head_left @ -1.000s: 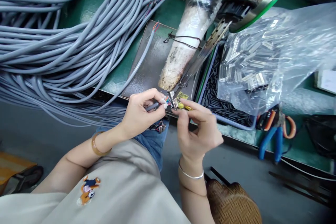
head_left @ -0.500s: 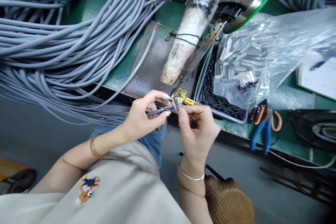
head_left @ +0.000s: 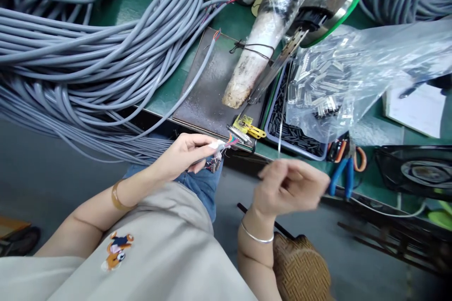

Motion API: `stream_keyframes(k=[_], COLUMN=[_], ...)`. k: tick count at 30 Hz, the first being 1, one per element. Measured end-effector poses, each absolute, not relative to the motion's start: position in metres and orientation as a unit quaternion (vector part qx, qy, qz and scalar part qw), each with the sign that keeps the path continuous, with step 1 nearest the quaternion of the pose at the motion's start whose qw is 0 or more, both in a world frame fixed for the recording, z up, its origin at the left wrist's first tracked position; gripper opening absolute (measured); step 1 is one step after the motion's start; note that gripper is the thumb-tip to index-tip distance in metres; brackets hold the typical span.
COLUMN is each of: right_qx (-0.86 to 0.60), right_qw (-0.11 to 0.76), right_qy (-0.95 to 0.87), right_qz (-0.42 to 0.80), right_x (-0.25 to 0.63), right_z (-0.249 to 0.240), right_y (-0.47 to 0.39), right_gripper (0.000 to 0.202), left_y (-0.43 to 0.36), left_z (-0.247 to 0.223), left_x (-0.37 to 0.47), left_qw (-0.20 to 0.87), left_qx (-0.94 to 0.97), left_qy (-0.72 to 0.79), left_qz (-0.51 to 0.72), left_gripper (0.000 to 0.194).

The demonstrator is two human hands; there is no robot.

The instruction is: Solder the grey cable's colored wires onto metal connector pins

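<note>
Between its closed fingers, my left hand [head_left: 190,153] grips a grey cable whose coloured wires [head_left: 231,139] fan out toward a metal connector [head_left: 240,135] at the bench edge. Just beyond the connector lies a yellow clip-like piece [head_left: 252,128]. My right hand [head_left: 291,186] is off to the right of the connector, fingers curled together and blurred. A thin pale strand [head_left: 280,138] rises from its fingertips toward the tray; whether the fingers pinch it is not clear. More small connectors [head_left: 213,164] show below my left hand.
Grey cables [head_left: 106,61] cover the left. A wrapped tube [head_left: 247,66] and a soldering iron [head_left: 273,68] point down at a dark plate [head_left: 212,75]. At right are a tray of black tubes [head_left: 300,137], a bag of connectors [head_left: 328,75] and blue-handled pliers [head_left: 344,174].
My right hand has let go of the connector and moved right and down. My left hand still holds the cable; its fingers have closed further round it.
</note>
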State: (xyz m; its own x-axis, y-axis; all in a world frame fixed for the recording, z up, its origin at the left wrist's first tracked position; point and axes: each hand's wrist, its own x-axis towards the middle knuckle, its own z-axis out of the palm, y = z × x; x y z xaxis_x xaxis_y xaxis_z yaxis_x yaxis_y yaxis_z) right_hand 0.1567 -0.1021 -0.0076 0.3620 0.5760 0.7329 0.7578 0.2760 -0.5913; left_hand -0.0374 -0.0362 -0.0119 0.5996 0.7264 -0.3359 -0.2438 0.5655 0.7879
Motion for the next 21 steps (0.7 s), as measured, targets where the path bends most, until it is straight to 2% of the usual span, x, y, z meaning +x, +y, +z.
stream_keyframes(k=[1,2,5,7,12,14,17,21], right_qx=[-0.595,-0.609,-0.628,-0.622,-0.628,-0.634,-0.627,-0.612], right_qw=[0.574,0.54,0.366,0.301,0.315,0.299,0.257,0.261], right_qy=[-0.553,-0.575,-0.686,-0.719,-0.705,-0.706,-0.727,-0.742], right_qz=[-0.102,-0.081,0.04,0.077,0.093,0.103,0.107,0.087], right_x=[0.154,0.151,0.137,0.129,0.124,0.126,0.125,0.12], right_z=[0.0,0.006,0.017,0.016,0.009,0.011,0.011,0.005], right_y=[-0.107,-0.111,-0.116,-0.112,-0.103,-0.104,-0.104,-0.102], right_gripper=[0.008,0.011,0.016,0.025,0.024,0.021,0.028,0.021], left_y=[-0.038,-0.04,-0.045,-0.048,-0.05,-0.051,-0.051,-0.049], left_z=[-0.013,-0.014,-0.015,-0.015,-0.021,-0.024,-0.025,-0.023], left_x=[-0.037,-0.036,-0.034,-0.034,-0.037,-0.038,-0.037,-0.038], left_qw=[0.804,0.794,0.779,0.775,0.782,0.789,0.796,0.786], left_qx=[0.366,0.372,0.384,0.384,0.369,0.357,0.338,0.351], left_qy=[0.343,0.345,0.339,0.338,0.347,0.346,0.34,0.346], left_qz=[0.319,0.335,0.362,0.371,0.364,0.36,0.368,0.374], left_gripper=[0.027,0.024,0.019,0.019,0.025,0.026,0.024,0.021])
